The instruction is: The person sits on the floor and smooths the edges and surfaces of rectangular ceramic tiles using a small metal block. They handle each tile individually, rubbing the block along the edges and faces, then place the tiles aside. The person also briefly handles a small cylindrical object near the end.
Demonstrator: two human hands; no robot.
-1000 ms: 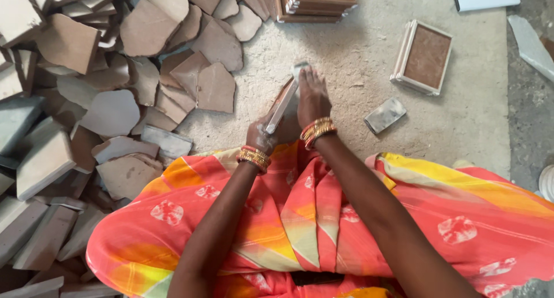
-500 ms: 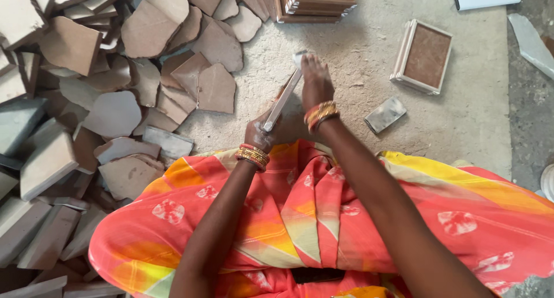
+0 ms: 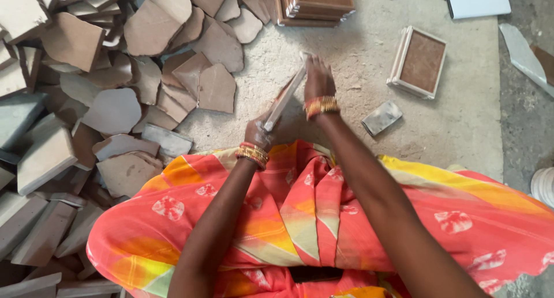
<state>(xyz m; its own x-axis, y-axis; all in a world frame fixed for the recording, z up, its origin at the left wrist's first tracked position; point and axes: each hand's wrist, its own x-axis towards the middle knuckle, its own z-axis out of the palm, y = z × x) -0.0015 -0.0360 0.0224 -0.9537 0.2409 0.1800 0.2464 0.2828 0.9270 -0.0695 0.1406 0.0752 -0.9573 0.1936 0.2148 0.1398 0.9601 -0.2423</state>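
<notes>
I sit on the ground in an orange and pink patterned cloth. Both hands hold one flat square tile on its edge above the sandy floor. My left hand grips its near lower end. My right hand rests over its far upper end, fingers pointing away. Gold and red bangles circle both wrists. The tile's face is hidden; only its pale edge shows.
A heap of broken brown and grey tile pieces fills the left. A stack of whole square tiles lies at the top, a smaller stack to the right, with a small grey block near it.
My right hand has slid farther forward along the tile's top end, away from me. The left hand and the tile stay about where they were.
</notes>
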